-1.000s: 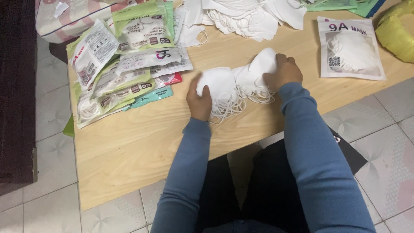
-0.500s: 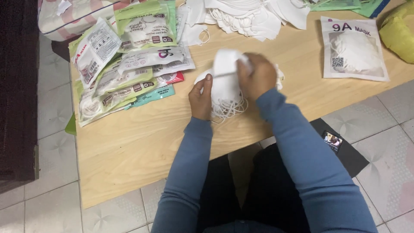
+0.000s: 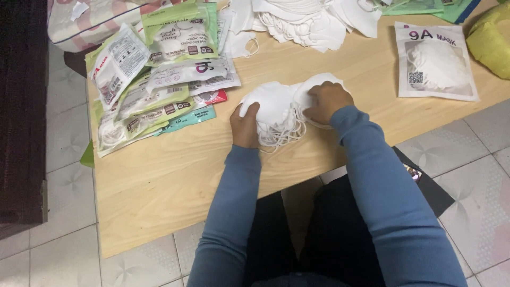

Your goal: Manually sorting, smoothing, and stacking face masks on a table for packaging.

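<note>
Masks, a soft bundle of white fabric face masks with looped ear strings, now lie flat on the pale wooden tabletop; half a second ago the right hand had lifted part of the bundle upright, and it has since come back down; the left hand has barely shifted.

Left hand sits at the bundle's 8 o'clock edge, fingers curled over it and clenched on the fabric, blue sleeve running back toward 6 o'clock; right hand rests knuckles-up on the bundle at 3 o'clock, fingers bent and pressing into the masks, grasping them; its forearm slants away toward 5 o'clock.

At 10 o'clock lies a fanned heap of green and white printed plastic pouches; at 12 o'clock a loose pile of white masks; at 2 o'clock one sealed clear-fronted mask packet.
</note>
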